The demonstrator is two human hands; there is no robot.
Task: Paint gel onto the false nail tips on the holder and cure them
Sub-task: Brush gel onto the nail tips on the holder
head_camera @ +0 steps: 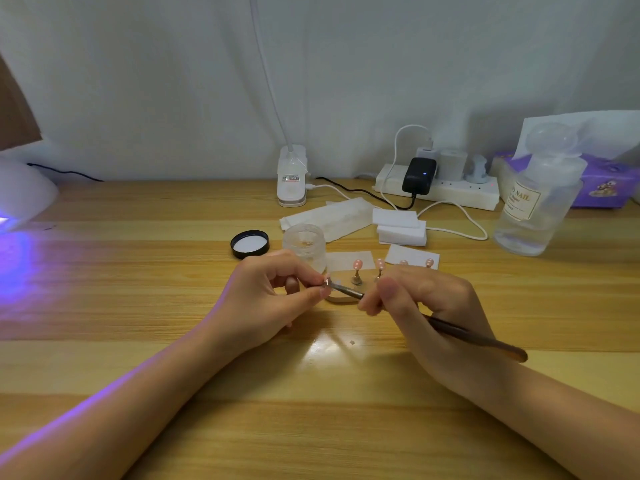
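My left hand [273, 292] pinches a small nail tip on its stand [328, 282] between thumb and fingers. My right hand [422, 303] grips a brown-handled gel brush [485, 339], and its metal end touches that tip. Just behind my hands, several pink nail tips [357, 264] stand on pegs of the holder [356, 279], partly hidden by my right fingers. An open frosted gel jar [304, 242] sits behind my left hand with its black lid [250, 243] lying to its left. The white curing lamp [24, 192] at far left glows purple.
White wipes [400, 225] and paper sheets lie behind the holder. A clear liquid bottle [538, 202] stands at right near a purple tissue box [602, 183]. A power strip [440, 188] with chargers, trailing cables and a clip lamp base [292, 174] line the wall.
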